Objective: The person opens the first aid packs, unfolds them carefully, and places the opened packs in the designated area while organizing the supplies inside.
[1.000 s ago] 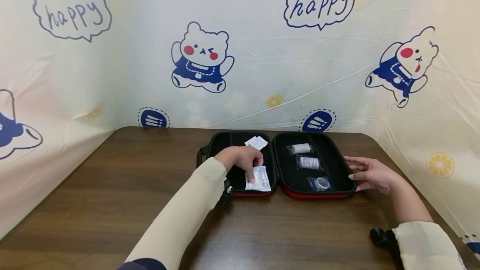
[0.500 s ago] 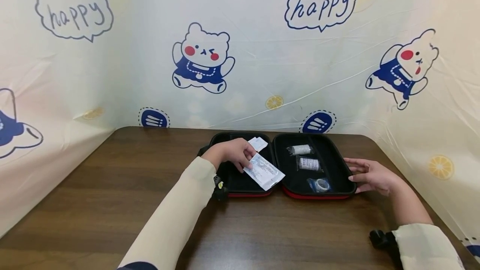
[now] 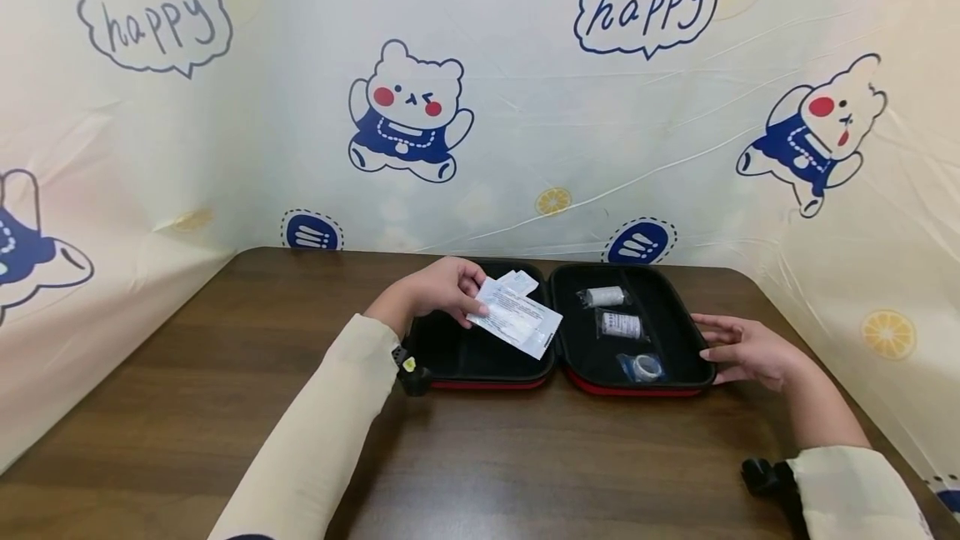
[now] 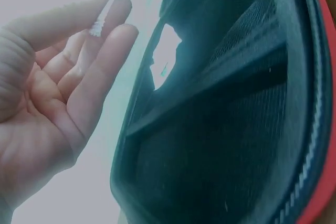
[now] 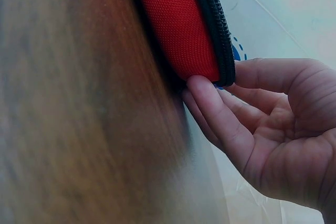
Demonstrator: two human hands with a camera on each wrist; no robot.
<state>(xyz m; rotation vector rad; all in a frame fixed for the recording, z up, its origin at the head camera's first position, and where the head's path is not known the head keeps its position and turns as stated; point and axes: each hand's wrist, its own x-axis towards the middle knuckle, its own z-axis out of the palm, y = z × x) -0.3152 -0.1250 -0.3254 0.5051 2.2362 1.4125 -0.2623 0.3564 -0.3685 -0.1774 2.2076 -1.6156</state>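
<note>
My left hand pinches a white printed sachet between thumb and fingers, above the left half of an open black zip case with red outer sides. The sachet shows nearly edge-on in the left wrist view, between the fingertips. Partly behind it, small white packets lie in the case. At the case's right side, my right hand holds the edge. In the right wrist view, its thumb is at the zipper rim and its fingers touch the red fabric side.
The right half of the case holds a wrapped white roll, a labelled roll in clear wrap and a ring-shaped roll in a blue bag. Beneath is a brown wooden table, with a printed curtain behind it.
My left hand has lifted the sachet out of the left half of the case and moved back and leftward with it. The right hand has stayed at the case's edge.
</note>
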